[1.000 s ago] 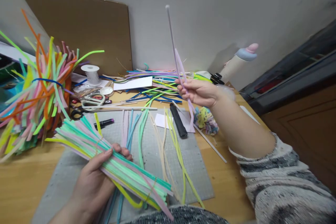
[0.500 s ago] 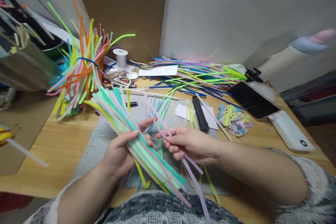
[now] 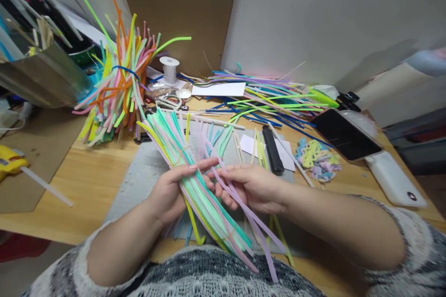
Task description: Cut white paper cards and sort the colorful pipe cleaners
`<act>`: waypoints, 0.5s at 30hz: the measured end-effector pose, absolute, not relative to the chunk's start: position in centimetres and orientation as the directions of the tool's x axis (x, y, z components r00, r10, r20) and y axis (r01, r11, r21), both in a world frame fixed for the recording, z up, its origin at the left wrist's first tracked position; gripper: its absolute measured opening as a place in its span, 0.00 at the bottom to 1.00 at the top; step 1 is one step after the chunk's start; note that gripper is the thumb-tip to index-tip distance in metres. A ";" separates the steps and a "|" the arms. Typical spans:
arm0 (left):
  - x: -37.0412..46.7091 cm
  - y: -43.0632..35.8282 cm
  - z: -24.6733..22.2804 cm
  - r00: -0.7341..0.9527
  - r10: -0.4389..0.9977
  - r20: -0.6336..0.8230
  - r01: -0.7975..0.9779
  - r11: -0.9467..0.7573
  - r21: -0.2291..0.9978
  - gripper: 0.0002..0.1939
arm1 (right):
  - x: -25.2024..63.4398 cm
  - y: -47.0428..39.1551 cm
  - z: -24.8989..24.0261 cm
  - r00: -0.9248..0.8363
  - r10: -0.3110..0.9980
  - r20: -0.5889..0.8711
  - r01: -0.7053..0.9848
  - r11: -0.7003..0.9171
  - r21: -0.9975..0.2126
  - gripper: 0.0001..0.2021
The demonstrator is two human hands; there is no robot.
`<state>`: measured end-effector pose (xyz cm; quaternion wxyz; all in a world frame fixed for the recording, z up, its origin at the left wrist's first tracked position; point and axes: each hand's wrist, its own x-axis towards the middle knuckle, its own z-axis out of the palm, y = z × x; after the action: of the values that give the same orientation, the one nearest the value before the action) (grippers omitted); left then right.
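Note:
My left hand (image 3: pixel 177 188) is closed round a thick bundle of pipe cleaners (image 3: pixel 209 204) in mint, teal, pink and yellow, which slants across in front of me. Thin ties circle the bundle near its ends. Between the thumb and fingers of my right hand (image 3: pixel 244 185) are a few loose lilac pipe cleaners (image 3: pixel 256 222), their lower ends hanging towards my lap. Both hands are close together, and my left fingertips reach the lilac stems. Beneath lies a grey mat (image 3: pixel 128 183) with yellow, blue and green pipe cleaners (image 3: pixel 226 141) spread on it.
A big multicoloured pipe cleaner bunch (image 3: pixel 121 83) stands at the back left, beside a white spool (image 3: pixel 169 69). More stems (image 3: pixel 278 97) lie along the wall. To the right are a phone (image 3: pixel 344 134), a white case (image 3: pixel 395 178) and cut pieces (image 3: pixel 318 158). A yellow glue gun (image 3: pixel 12 160) rests left.
My right hand has come nearer the bundle, and the lilac pipe cleaners now lie against my left fingertips. The whole view has shifted a little.

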<state>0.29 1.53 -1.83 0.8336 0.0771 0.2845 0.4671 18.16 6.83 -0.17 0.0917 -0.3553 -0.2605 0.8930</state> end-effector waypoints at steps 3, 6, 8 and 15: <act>0.2 1.5 -2.0 0.397 0.819 -0.413 -0.717 0.558 0.418 0.23 | 18.0 7.0 -0.4 -0.718 0.290 -0.633 0.040 -0.891 -0.453 0.10; 0.2 1.5 -2.0 0.395 0.818 -0.417 -0.710 0.560 0.426 0.24 | 17.8 7.0 -0.6 -0.726 0.257 -0.638 0.044 -0.909 -0.415 0.09; 0.2 1.5 -2.0 0.395 0.814 -0.427 -0.714 0.564 0.414 0.24 | 17.8 6.8 -0.6 -0.745 0.255 -0.616 0.044 -0.903 -0.427 0.09; 0.2 1.5 -2.0 0.347 0.811 -0.472 -0.736 0.547 0.398 0.25 | 18.1 6.4 -0.1 -0.763 0.289 -0.578 0.012 -0.888 -0.461 0.04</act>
<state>0.22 1.46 -2.02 0.8187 0.0576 0.3213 0.4724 18.09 6.42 -0.10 0.0759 -0.3356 -0.2247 0.9117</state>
